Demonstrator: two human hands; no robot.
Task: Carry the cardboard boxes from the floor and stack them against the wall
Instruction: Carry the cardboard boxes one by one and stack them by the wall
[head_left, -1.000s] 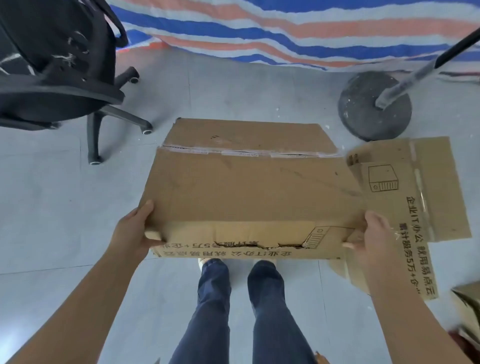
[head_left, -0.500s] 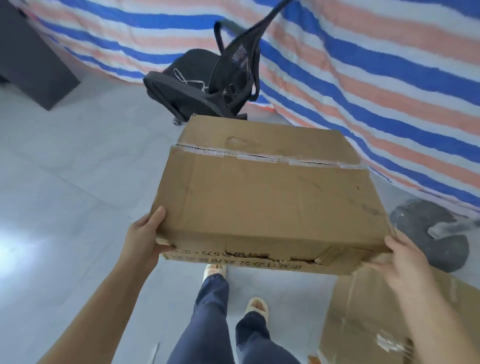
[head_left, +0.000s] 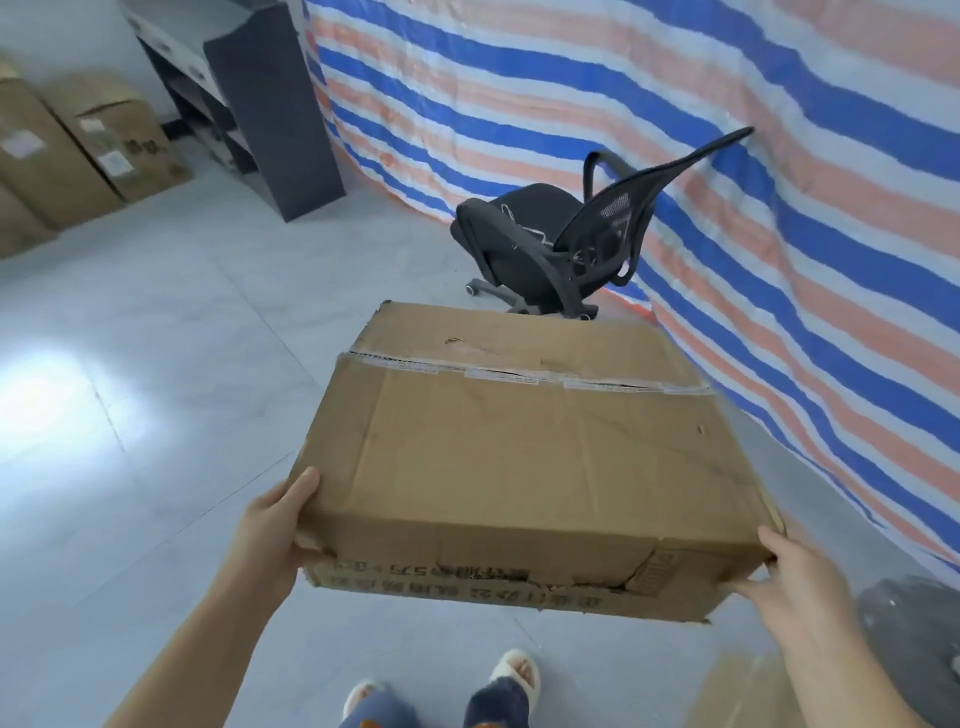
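Wide, flat brown cardboard box (head_left: 524, 457), carried clear of the floor. Our left hand (head_left: 272, 530) and right hand (head_left: 789, 577) grip its near corners. We judge it light but floppy, its near edge torn; support underneath.

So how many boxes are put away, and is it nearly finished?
Some boxes already stand stacked by the far wall, though I cannot tell how many were carried there. One cardboard box is in the air, held by the left hand and the right hand. It still needs carrying over and stacking. A flat cardboard piece lies near the feet.
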